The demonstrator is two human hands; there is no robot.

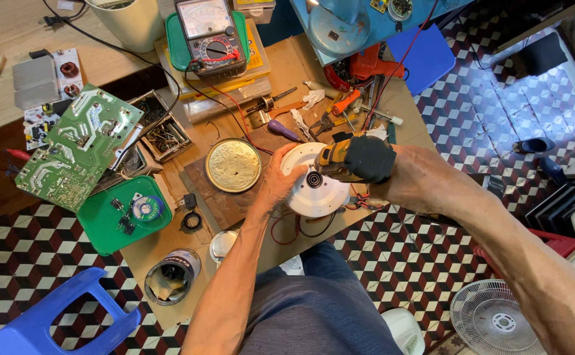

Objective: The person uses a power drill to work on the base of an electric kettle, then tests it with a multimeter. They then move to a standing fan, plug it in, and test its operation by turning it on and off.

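Wooden work board (281, 72): lying across the patterned floor and carrying all the work.

Green circuit board (77, 144): leaning at nine o'clock, apart from the hands.

White round motor housing (314, 194): sitting at the centre of the board, its dark central bearing facing up. It is looking closed on this side; red and black leads are trailing from under it at six o'clock.

Brass-coloured disc (233, 165): lying just beside the housing at nine o'clock, untouched.

Yellow and black power driver (356, 160): lying across the housing from three o'clock, nose pointing at the rim. Fastening work is appearing underway, not finished.

Right hand (392, 174): mostly hidden behind the driver; grip cannot be told.

Left hand (276, 184): clasping the housing's edge, steadying it.
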